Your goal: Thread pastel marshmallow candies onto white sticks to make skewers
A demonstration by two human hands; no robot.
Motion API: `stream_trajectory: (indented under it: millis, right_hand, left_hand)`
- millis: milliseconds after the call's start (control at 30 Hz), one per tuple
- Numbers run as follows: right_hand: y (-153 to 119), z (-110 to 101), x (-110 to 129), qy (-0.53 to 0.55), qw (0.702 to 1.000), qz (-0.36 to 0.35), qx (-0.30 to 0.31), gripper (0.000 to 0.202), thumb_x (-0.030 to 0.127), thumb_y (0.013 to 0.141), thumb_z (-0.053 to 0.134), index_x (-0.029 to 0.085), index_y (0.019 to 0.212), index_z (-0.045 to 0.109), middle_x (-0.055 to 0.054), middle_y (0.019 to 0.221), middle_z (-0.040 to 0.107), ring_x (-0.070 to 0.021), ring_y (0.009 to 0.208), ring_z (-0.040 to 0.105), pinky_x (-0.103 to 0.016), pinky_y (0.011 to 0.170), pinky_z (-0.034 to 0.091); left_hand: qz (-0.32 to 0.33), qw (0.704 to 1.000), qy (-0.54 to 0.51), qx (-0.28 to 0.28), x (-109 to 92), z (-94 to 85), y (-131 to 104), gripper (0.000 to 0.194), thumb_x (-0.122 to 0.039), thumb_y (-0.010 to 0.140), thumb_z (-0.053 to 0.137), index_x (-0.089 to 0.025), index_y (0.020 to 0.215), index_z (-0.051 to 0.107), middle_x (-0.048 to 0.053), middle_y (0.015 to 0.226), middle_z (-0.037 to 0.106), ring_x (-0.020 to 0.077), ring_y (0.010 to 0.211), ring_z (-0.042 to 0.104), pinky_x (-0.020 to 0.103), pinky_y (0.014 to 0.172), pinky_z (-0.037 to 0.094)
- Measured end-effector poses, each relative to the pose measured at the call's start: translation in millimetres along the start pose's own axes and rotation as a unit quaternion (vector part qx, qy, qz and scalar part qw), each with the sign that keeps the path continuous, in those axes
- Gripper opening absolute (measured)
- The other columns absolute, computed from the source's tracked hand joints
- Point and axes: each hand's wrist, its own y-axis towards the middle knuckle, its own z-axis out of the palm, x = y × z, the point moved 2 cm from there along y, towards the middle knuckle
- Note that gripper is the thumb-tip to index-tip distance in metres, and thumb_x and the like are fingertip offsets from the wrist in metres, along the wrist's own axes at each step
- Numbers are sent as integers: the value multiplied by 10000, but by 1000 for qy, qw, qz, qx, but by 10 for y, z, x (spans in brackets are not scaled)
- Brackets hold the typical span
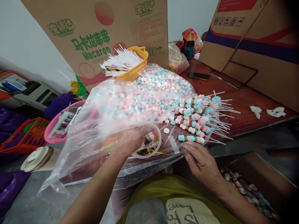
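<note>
My left hand (134, 137) is over the round clear tub (159, 143), its fingers smeared by motion and partly hidden. Inside the tub lie small printed packets (153, 135) and gold twist ties (144, 151). At the table's front edge my right hand (202, 160) rests on the plastic sheet, fingers loosely stretched, holding nothing that I can see. Just beyond its fingertips lies a skewer of marshmallow candies (191, 139) in blue, pink, white and green. Several more candy skewers (196, 118) are piled behind it, white sticks pointing right. Loose pastel candies (149, 99) heap up under clear plastic (93, 96).
A yellow basket (134, 73) of white sticks stands behind the candies, before a large carton (121, 28). A phone (198, 75) and crumpled white scraps (275, 112) lie at right. A lidded paper cup (40, 158) and a pink basin (50, 132) are left. An open box (261, 174) sits low right.
</note>
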Motion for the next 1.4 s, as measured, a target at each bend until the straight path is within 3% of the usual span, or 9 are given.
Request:
stream_trajectory:
  millis: [100, 200, 333, 500, 633, 733, 1000, 1233, 1400]
  right_hand:
    - [199, -39, 119, 21, 999, -24, -18, 253, 178, 840, 528, 167, 1087, 582, -128, 1067, 620, -235, 1019, 561, -408, 879, 459]
    - [447, -89, 311, 121, 992, -35, 22, 262, 238, 829, 561, 155, 1076, 588, -122, 1059, 621, -225, 1000, 562, -362, 853, 466]
    - [531, -44, 409, 271, 949, 98, 125, 198, 281, 878, 481, 173, 778, 613, -2, 661, 590, -114, 607, 529, -216, 555, 431]
    - [230, 28, 186, 363, 881, 290, 93, 281, 391, 849, 506, 165, 691, 562, 11, 594, 520, -110, 576, 481, -221, 545, 420]
    - [63, -28, 25, 380, 861, 308, 137, 305, 395, 762, 625, 177, 969, 575, -30, 873, 595, -138, 743, 535, -247, 638, 445]
    - [28, -50, 12, 388, 856, 266, 212, 224, 380, 787, 589, 166, 848, 564, -7, 780, 557, -122, 692, 501, -233, 605, 413]
    - [-77, 52, 36, 144, 969, 186, 80, 356, 353, 892, 415, 183, 583, 367, 37, 569, 386, -86, 541, 371, -210, 512, 313]
    - [-18, -152, -420, 34, 975, 206, 74, 400, 349, 921, 340, 159, 603, 488, -13, 583, 471, -130, 588, 434, -247, 552, 317]
    - [93, -353, -810, -291, 933, 99, 189, 134, 134, 804, 487, 151, 817, 618, -104, 859, 595, -249, 872, 461, -349, 688, 290]
  left_hand:
    - [134, 983, 122, -6, -375, -106, -221, 300, -187, 808, 479, -211, 1077, 610, 113, 1124, 613, 286, 1086, 501, 434, 1013, 268]
    - [210, 966, 131, 71, -694, -73, -377, 207, -208, 844, 430, -177, 905, 625, 102, 905, 648, 250, 918, 559, 419, 914, 362]
    - [115, 988, 9, 107, -765, 153, -460, 208, -271, 880, 398, -162, 885, 575, 37, 753, 607, 173, 695, 538, 299, 658, 422]
    - [-47, 979, -191, 51, -553, 551, -505, 162, -302, 743, 610, -158, 789, 553, -38, 615, 537, 92, 552, 470, 191, 521, 361]
    - [-33, 978, -179, 98, -515, 695, -503, 148, -261, 749, 578, -148, 654, 563, -13, 602, 560, 96, 569, 481, 195, 547, 369]
    - [14, 969, -162, 187, -563, 728, -506, 163, -254, 787, 528, -150, 683, 599, -1, 629, 603, 105, 590, 519, 200, 570, 387]
    - [-48, 987, -126, 83, -549, 901, -530, 147, -290, 685, 656, -161, 714, 591, -29, 621, 593, 118, 594, 522, 213, 564, 406]
    - [144, 987, -73, 6, -497, 879, -559, 284, -301, 876, 448, -152, 690, 604, 3, 609, 578, 107, 580, 529, 208, 568, 406]
    - [211, 975, -62, -45, -477, 664, -609, 233, -233, 898, 416, -158, 778, 602, 21, 692, 629, 114, 650, 580, 209, 614, 454]
